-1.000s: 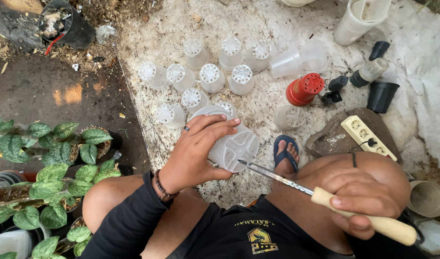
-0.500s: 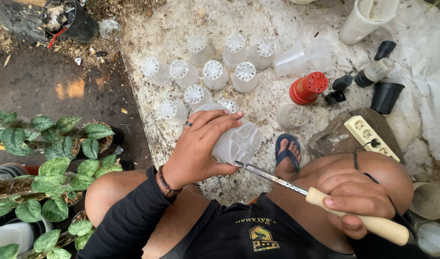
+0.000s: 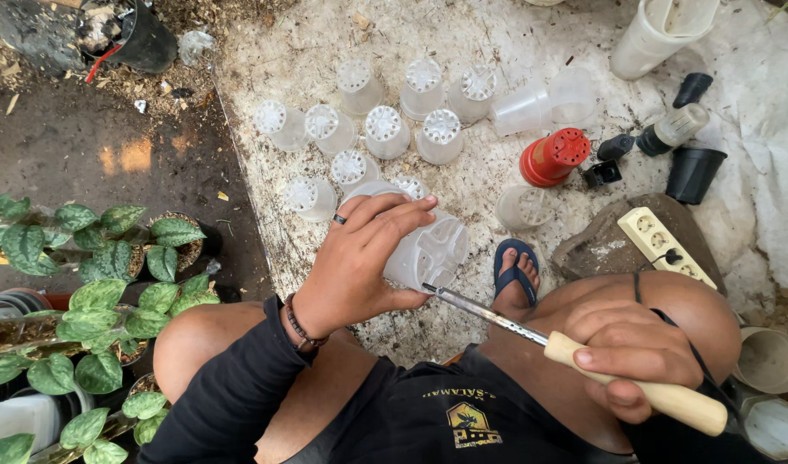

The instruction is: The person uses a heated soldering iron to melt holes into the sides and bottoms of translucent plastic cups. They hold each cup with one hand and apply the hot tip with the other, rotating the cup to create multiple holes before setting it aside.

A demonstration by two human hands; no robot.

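Note:
My left hand (image 3: 359,262) grips a clear plastic pot (image 3: 428,251) turned on its side, just above my knees. My right hand (image 3: 639,348) holds a wooden-handled tool (image 3: 669,395) whose metal rod (image 3: 484,311) touches the pot's lower edge. A ring sits on one left finger and a bracelet on the left wrist. Beyond the held pot, several clear pots (image 3: 387,131) with slotted bases stand upside down on the pale ground sheet (image 3: 291,51).
A red pot (image 3: 552,157) lies beside black small pots (image 3: 693,174) and a bottle (image 3: 674,129). A cream power strip (image 3: 660,242) rests on a stone by my right knee. Leafy potted plants (image 3: 93,258) crowd the left. My sandalled foot (image 3: 516,277) rests ahead.
My left hand has turned the clear pot slightly and shifted its fingers over it. The tool's rod has stayed against the pot's edge; the right hand barely moved.

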